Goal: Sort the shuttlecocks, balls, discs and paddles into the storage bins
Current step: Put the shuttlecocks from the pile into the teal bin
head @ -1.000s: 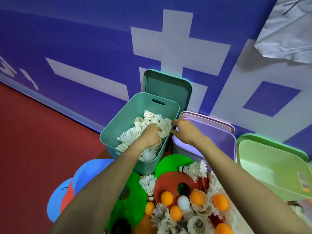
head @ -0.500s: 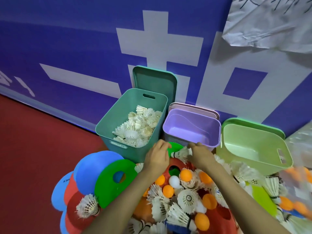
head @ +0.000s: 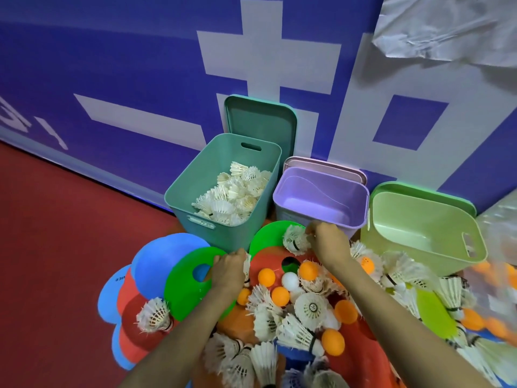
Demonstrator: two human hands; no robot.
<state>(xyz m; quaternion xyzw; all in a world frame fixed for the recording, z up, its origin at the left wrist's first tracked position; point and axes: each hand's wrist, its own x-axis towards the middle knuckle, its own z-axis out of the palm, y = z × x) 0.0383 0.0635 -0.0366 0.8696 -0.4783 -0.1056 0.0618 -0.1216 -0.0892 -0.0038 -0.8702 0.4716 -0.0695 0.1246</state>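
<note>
White shuttlecock [head: 293, 240] pinched by the fingers of the right hand [head: 327, 242], just before the purple bin [head: 321, 219]; the left hand [head: 228, 271] curls round a second shuttlecock [head: 247, 266] on the pile. The risk: a pinch on brittle feathers may slip, or the drop may miss the teal bin [head: 195, 197]. Its feathers look frayed and splayed, with a dark band near the cork.

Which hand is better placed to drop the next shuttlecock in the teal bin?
Left, likely: the left hand grips a shuttlecock directly before the teal bin; the right hand sits before the purple bin.
</note>
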